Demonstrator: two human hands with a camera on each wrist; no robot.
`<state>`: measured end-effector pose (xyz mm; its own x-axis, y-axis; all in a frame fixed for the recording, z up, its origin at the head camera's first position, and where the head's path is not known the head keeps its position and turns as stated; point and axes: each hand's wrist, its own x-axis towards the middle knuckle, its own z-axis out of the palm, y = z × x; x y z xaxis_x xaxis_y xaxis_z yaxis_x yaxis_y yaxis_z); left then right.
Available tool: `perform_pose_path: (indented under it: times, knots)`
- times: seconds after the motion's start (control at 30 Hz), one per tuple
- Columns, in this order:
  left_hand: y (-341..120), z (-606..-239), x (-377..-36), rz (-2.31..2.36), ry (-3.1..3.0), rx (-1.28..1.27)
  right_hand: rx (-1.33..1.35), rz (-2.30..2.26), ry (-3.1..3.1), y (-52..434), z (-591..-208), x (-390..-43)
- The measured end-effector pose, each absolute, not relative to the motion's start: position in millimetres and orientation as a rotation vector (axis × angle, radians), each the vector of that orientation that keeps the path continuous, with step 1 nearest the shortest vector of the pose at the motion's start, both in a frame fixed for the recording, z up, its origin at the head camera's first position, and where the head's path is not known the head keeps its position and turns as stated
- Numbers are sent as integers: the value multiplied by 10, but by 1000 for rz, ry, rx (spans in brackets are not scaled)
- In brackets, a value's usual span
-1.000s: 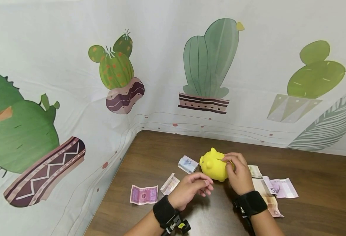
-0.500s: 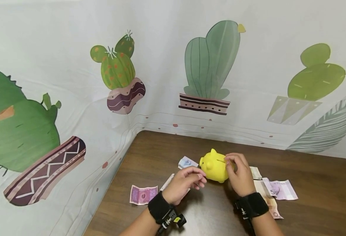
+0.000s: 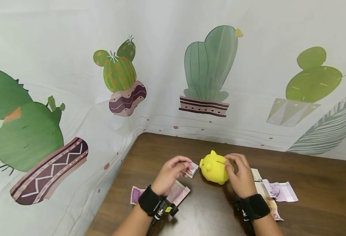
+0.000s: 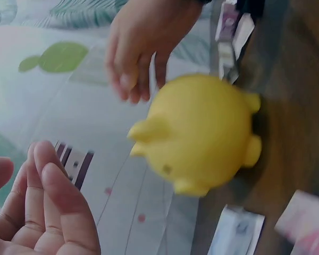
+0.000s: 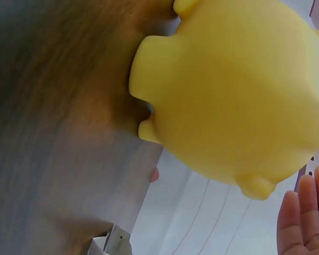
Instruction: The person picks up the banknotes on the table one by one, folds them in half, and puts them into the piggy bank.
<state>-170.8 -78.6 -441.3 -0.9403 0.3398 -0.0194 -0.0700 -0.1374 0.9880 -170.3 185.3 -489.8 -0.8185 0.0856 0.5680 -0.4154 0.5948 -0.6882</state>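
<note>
A yellow piggy bank (image 3: pixel 214 167) (image 4: pixel 202 133) (image 5: pixel 239 90) stands on the brown table (image 3: pixel 308 183). My right hand (image 3: pixel 239 175) (image 4: pixel 141 42) lies against its right side, fingertips over the top by the slot. In the right wrist view its fingers (image 5: pixel 305 212) are straight and a little apart from the pig. My left hand (image 3: pixel 173 170) (image 4: pixel 37 212) hovers just left of the pig, fingers loosely bent and holding nothing. Its fingertips are at a small folded banknote (image 3: pixel 192 169) (image 4: pixel 236 236).
A pink banknote (image 3: pixel 135 195) and a folded pinkish one (image 3: pixel 180 193) lie by my left wrist. Right of the pig lie a folded note (image 3: pixel 256 174), a purple note (image 3: pixel 280 191) and a tan note (image 3: pixel 269 203). A cactus-print cloth (image 3: pixel 161 82) walls the back and left.
My left hand moved forward and left from in front of the pig to the small folded banknote. The right hand stayed on the piggy bank.
</note>
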Motion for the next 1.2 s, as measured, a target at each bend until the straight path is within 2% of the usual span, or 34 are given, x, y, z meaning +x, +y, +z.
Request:
perform_pose_path:
  times: [0.2, 0.5, 0.93, 1.2]
  knots:
    - [-1126, -4303, -1794, 2208, 1946, 241, 253, 1194, -2267, 1841, -4885, -1692]
    - [-1712, -4325, -1786, 2122, 2223, 119, 261, 1184, -2268, 1818, -4882, -1659]
    - [-2263, -4515, -1507, 1816, 2547, -32, 314, 1193, -2243, 1777, -4833, -1628]
    - [-2465, -4668, -1410, 1417, 2723, -44, 342, 1197, -2225, 1770, -4792, -1611]
